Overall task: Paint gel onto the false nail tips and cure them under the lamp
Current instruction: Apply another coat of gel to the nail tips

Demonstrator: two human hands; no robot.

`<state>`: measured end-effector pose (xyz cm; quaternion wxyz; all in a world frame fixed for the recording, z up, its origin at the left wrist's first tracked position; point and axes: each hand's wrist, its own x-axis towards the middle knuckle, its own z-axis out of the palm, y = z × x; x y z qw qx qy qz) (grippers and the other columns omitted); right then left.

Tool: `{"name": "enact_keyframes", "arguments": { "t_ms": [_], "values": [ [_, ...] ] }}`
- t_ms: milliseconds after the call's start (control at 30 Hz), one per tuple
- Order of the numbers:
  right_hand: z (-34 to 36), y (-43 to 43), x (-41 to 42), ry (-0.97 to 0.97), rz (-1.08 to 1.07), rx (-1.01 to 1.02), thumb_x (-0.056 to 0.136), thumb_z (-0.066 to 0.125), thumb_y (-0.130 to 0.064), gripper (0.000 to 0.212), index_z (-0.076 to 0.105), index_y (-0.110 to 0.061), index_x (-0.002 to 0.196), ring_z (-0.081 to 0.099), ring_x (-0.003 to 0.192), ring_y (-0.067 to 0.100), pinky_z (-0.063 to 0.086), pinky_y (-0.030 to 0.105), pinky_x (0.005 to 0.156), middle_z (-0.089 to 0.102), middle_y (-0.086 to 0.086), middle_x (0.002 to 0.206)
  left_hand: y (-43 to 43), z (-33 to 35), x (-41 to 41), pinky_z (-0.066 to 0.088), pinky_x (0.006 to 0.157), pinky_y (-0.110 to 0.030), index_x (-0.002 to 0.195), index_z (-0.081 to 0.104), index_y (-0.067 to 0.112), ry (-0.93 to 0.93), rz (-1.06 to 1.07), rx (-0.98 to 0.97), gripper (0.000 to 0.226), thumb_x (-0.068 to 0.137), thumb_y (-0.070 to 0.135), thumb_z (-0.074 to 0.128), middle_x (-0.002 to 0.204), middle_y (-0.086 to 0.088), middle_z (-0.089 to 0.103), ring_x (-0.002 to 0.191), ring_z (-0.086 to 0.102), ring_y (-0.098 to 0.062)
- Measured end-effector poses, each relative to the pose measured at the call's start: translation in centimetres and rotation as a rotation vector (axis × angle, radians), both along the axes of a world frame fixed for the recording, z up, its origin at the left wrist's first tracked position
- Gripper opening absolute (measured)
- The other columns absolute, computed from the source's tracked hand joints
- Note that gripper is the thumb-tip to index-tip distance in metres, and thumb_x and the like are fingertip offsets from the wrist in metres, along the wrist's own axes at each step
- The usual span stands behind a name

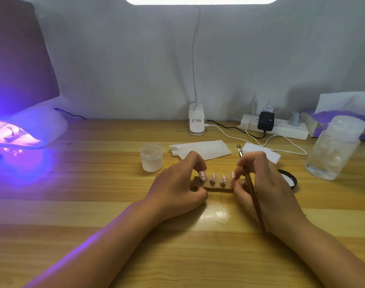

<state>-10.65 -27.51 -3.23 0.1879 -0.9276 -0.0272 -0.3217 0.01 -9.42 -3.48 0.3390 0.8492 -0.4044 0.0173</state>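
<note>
At frame centre, the left hand (177, 188) pinches the left end of the holder (215, 187) bearing the nail tips (213, 177); the right hand (260, 183) pinches its right end, brush (254, 196) tucked in its fingers. The lamp (30, 129) glows at left.

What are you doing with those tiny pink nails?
A person is holding a brown holder on the table, with the left hand pinching one end and the right hand the other. A row of pink false nail tips stands on it. The right hand also grips a brush, not touching the tips right now. The curing lamp glows purple at the far left, and a small frosted jar sits nearby.
</note>
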Motion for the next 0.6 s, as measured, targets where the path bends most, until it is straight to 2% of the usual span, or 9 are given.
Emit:
{"name": "enact_keyframes", "arguments": {
  "t_ms": [100, 467, 600],
  "values": [
    [-0.06, -0.01, -0.03, 0.016, -0.011, -0.001, 0.082, 0.072, -0.014, 0.043, 0.041, -0.021, 0.112, 0.058, 0.087, 0.011, 0.056, 0.031, 0.067, 0.055, -0.005, 0.096, 0.01, -0.11, 0.01, 0.037, 0.059, -0.021, 0.101, 0.04, 0.042, -0.011, 0.001, 0.002, 0.039, 0.075, 0.029, 0.066, 0.107, 0.022, 0.056, 0.068, 0.053, -0.001],
    [-0.43, -0.3, 0.11, 0.064, -0.053, 0.0, 0.084, 0.071, -0.019, 0.044, 0.039, -0.025, 0.113, 0.055, 0.086, 0.007, 0.054, 0.028, 0.066, 0.052, -0.008, 0.099, -0.05, -0.01, -0.08, 0.047, 0.061, -0.028, 0.108, 0.036, 0.038, -0.014, 0.011, -0.013, 0.046, 0.076, 0.027, 0.067, 0.106, 0.022, 0.054, 0.064, 0.051, -0.002],
    [-0.51, -0.26, 0.08, 0.067, -0.064, 0.017, 0.083, 0.07, -0.025, 0.044, 0.038, -0.026, 0.113, 0.054, 0.087, 0.007, 0.052, 0.028, 0.067, 0.052, -0.007, 0.098, -0.09, -0.2, -0.1, 0.044, 0.06, -0.025, 0.108, 0.033, 0.038, -0.018, 0.025, -0.006, 0.048, 0.076, 0.028, 0.067, 0.106, 0.021, 0.055, 0.063, 0.051, -0.001]
  ]
}}
